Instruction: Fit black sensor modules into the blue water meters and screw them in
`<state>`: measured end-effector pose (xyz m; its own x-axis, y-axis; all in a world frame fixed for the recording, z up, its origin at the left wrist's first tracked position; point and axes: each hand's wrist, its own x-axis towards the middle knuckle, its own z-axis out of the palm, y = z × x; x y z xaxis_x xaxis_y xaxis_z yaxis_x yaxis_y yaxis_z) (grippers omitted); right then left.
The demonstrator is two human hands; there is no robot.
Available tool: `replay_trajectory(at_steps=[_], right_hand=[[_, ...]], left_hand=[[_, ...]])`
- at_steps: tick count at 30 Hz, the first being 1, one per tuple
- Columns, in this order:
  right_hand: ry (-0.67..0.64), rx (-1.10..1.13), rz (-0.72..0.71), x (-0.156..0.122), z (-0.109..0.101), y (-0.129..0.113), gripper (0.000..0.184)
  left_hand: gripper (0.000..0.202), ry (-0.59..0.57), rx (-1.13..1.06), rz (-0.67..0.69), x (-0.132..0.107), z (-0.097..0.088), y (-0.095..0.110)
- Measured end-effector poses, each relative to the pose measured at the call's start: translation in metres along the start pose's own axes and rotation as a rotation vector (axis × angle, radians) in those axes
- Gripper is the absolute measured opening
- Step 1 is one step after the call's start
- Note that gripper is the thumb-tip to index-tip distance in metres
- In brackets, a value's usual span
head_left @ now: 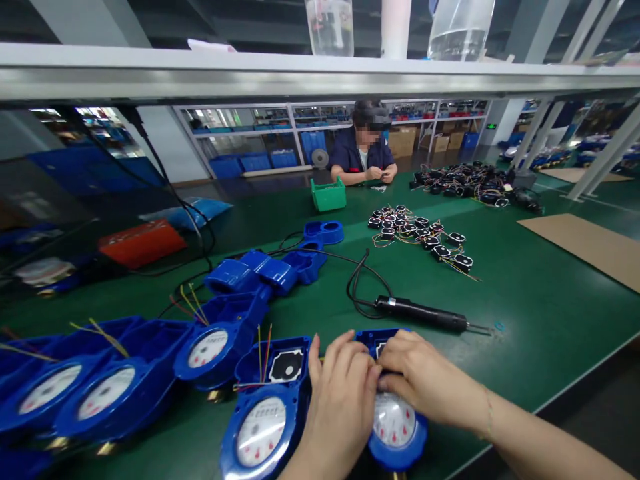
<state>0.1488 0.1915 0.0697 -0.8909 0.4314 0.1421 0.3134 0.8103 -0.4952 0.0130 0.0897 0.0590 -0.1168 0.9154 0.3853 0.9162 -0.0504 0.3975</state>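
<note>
- The meter (394,421) lay at the near edge of the green table (530,300), dial up, directly in front of the person, with its upper compartment under both hands.
- Left hand (340,393): it lay over the meter's left side. The fingers were pressed together and bent down onto the compartment.
- Right hand (425,380): it lay over the meter's upper right. The fingers were close together, and the tips met those of the left hand above the dial.
- Whether either hand pinched a small part could not be told, as the fingertips covered the spot.
- A second meter (263,427) lay just beside the first on the left, with its compartment open and thin wires standing up from it.
- More meters (105,393) lay in a row further left, dials up.
- A screwdriver (423,313) lay on the table just beyond the hands, its black cord looped behind it.
- Blue covers (270,270) lay in a cluster beyond the row of meters.
- Black modules (420,233) with coloured wires lay in a heap well beyond the screwdriver.
- A green bin (329,195) stood at the far side, near a co-worker (363,150) who sat with both hands together on the table.
- A cardboard sheet (585,243) lay flat at the right.
</note>
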Motion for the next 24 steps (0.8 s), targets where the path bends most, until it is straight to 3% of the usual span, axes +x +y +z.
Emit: replay_trajectory(at_steps=[1, 4, 6, 8, 10, 16, 18, 21, 24], right_hand=[[0.017, -0.009, 0.016, -0.001, 0.003, 0.002, 0.015], [0.094, 0.0, 0.089, -0.007, 0.014, 0.005, 0.019], [0.157, 0.037, 0.099, -0.012, 0.02, 0.006, 0.02], [0.212, 0.088, 0.081, -0.015, 0.026, 0.006, 0.02], [0.244, 0.138, 0.057, -0.016, 0.029, 0.006, 0.02], [0.256, 0.194, 0.049, -0.009, 0.025, 0.001, 0.018], [0.433, 0.214, 0.109, -0.017, 0.032, 0.001, 0.015], [0.871, 0.338, 0.316, -0.044, 0.059, 0.013, 0.049], [1.203, 0.592, 0.335, -0.08, 0.099, 0.034, 0.048]], left_hand=[[0.004, 0.072, -0.042, -0.06, -0.006, 0.007, -0.002], [0.048, 0.219, -0.3, -0.365, -0.023, 0.034, -0.006], [0.065, 0.185, -0.578, -0.55, -0.031, 0.05, -0.006], [0.064, 0.109, -0.852, -0.643, -0.034, 0.059, -0.005], [0.063, 0.044, -1.048, -0.684, -0.033, 0.059, -0.002], [0.071, -0.033, -1.352, -0.844, -0.026, 0.044, -0.001], [0.075, -0.029, -1.511, -0.95, -0.025, 0.042, -0.002], [0.064, -0.012, -1.658, -1.059, -0.024, 0.041, 0.002], [0.045, -0.05, -1.571, -0.85, -0.025, 0.035, 0.01]])
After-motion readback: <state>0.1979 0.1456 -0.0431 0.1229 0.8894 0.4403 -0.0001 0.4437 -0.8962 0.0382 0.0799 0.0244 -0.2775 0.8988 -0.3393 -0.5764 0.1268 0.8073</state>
